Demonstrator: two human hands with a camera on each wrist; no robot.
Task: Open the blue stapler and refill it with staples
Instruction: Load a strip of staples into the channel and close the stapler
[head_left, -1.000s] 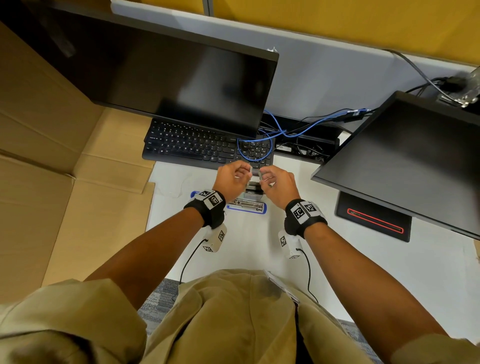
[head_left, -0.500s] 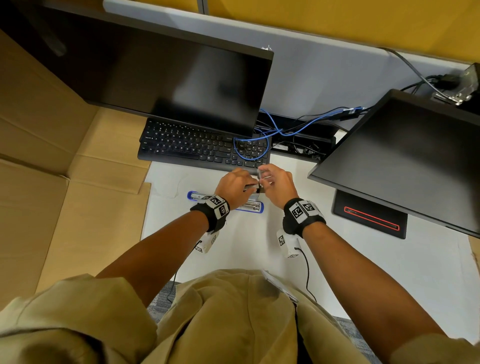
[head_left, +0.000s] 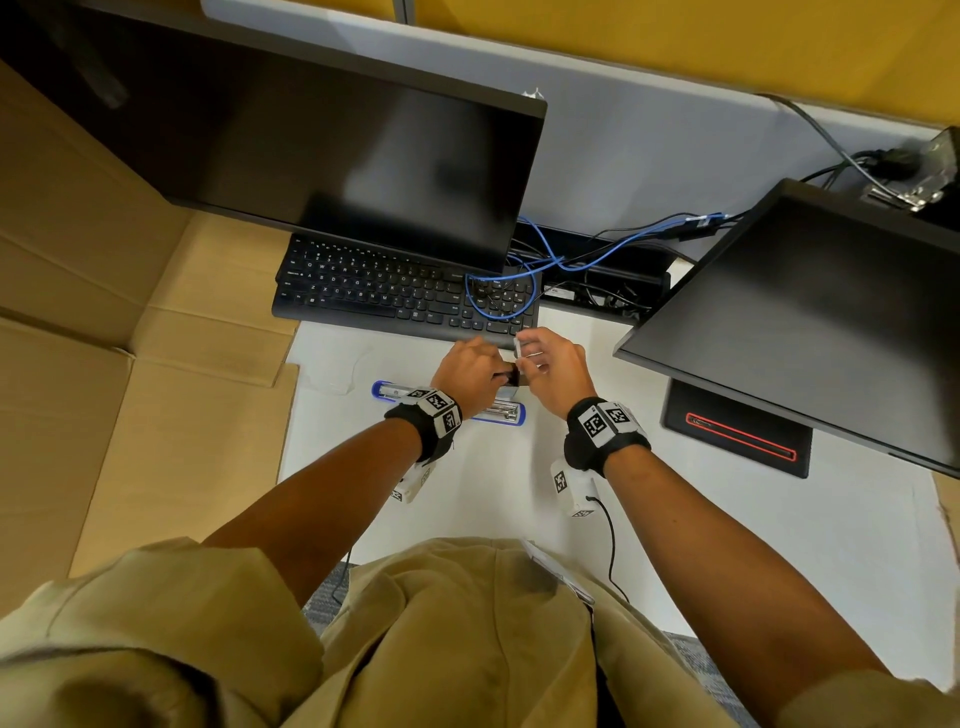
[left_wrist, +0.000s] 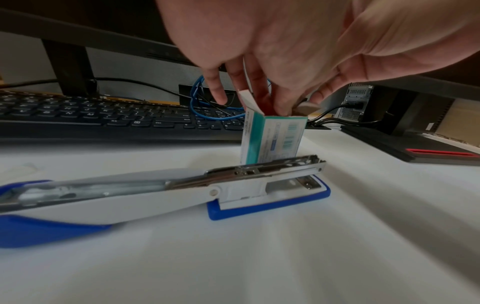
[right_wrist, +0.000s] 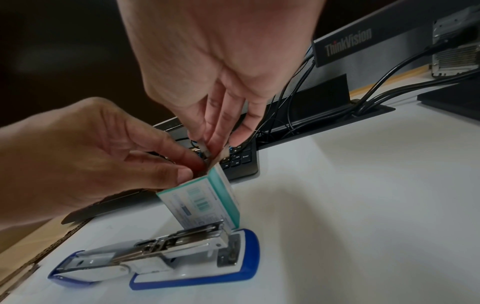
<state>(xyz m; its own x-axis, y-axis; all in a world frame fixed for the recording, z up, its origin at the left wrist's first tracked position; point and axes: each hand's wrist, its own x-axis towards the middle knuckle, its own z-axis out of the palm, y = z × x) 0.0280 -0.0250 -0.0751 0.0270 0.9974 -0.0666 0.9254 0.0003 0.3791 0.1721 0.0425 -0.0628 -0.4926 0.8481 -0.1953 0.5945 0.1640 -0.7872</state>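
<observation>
While flattened cardboard (head_left: 104, 395) lies along the left edge of the white desk (head_left: 779, 545), the blue stapler (head_left: 506, 413) rests near the middle of the desk, just in front of the black keyboard (head_left: 395, 293). It is folded fully open, its blue and white lid (left_wrist: 78, 201) laid back flat to the left and its bare metal staple channel (left_wrist: 272, 166) facing up over the blue base (left_wrist: 267, 203). Whether any staples sit in that channel I cannot tell.

Above the stapler's right half, both hands meet at a small teal and white staple box (left_wrist: 272, 139), which stands upright just behind the channel, its top flap (left_wrist: 248, 100) raised. Her left hand (head_left: 470, 371) has its fingers curled round the top of the box, thumb and forefinger pinching the open end. Her right hand (head_left: 556, 374) points downward, its fingertips (right_wrist: 218, 139) narrowed together and dipping into the mouth of the box; what they hold inside, if anything, is hidden.

Behind the keyboard hangs a dark monitor (head_left: 322, 156), and a blue cable (head_left: 519, 291) loops over the keys. Further right a second monitor (head_left: 810, 322) leans over its black stand with a red stripe (head_left: 737, 436).
</observation>
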